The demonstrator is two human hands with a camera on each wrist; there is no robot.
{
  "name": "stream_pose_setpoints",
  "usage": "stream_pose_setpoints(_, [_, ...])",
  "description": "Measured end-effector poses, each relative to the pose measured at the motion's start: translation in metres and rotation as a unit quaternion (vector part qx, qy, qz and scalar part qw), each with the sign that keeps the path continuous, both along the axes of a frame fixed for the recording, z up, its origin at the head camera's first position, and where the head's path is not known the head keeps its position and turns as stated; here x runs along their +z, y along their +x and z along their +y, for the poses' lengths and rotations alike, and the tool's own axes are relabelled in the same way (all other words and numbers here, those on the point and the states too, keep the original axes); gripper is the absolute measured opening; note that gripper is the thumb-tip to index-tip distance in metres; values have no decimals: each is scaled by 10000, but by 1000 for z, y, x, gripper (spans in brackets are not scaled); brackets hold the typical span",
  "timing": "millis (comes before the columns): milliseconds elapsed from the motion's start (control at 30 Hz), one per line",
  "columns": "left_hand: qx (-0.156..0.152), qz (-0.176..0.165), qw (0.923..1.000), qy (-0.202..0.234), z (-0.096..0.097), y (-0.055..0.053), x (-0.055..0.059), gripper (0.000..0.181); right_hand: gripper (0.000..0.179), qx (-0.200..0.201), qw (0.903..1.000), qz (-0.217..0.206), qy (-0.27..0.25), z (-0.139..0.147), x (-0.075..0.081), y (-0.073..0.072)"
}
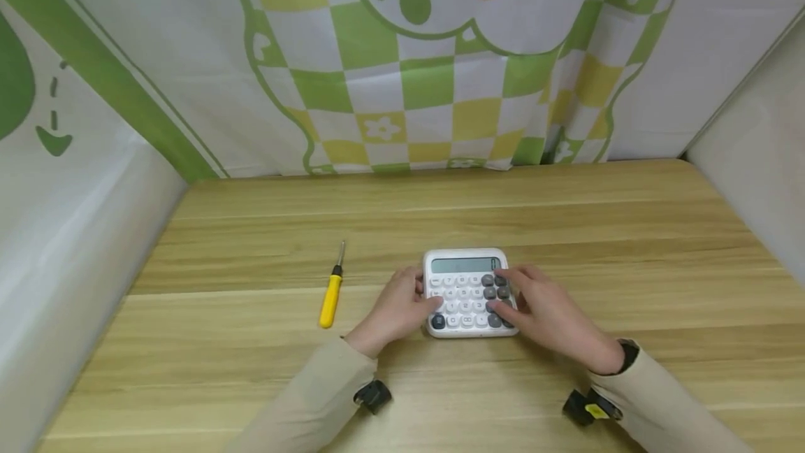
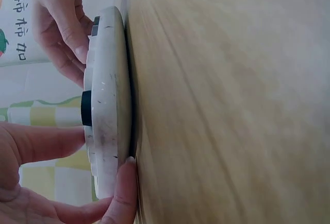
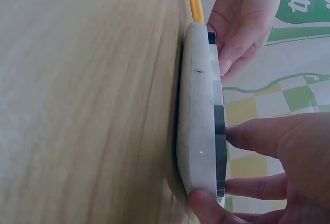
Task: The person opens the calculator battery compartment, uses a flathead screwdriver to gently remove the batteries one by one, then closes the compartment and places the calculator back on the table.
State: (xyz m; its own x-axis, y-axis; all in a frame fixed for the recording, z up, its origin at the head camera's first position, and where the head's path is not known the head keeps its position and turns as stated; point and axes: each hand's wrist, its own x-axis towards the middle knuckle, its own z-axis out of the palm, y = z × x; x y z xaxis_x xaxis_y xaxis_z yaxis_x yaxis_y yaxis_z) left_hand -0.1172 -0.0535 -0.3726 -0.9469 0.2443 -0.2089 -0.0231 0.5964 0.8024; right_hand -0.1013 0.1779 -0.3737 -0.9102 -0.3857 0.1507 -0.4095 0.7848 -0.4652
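A white calculator (image 1: pixel 466 299) with white, grey and dark round keys and a grey display lies face up on the wooden table. My left hand (image 1: pixel 397 307) grips its left side. In the left wrist view the left thumb (image 2: pixel 54 141) touches the keys, and a finger (image 2: pixel 124 188) presses the lower side edge. From the right side my right hand (image 1: pixel 553 313) holds the calculator. Its thumb (image 3: pixel 258 136) and another finger (image 3: pixel 255 188) touch the dark keys, while a further fingertip (image 3: pixel 203 203) lies against the far corner, as the right wrist view shows.
Left of the calculator lies a screwdriver (image 1: pixel 330 299) with a yellow handle, its metal tip pointing away from me. A green, yellow and white checked cloth (image 1: pixel 428 89) hangs behind the table's (image 1: pixel 251 222) back edge. White walls or cloths flank both sides.
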Motion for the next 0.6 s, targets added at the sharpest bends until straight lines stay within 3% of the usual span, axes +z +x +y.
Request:
stream_pose_setpoints(267, [229, -140, 9996, 44, 4, 0, 4, 46, 44, -84, 9999, -94, -49, -2, 2, -1])
stream_pose_setpoints(600, [410, -244, 9972, 571, 5, 1, 2, 49, 44, -313, 9994, -152, -25, -7, 3, -2])
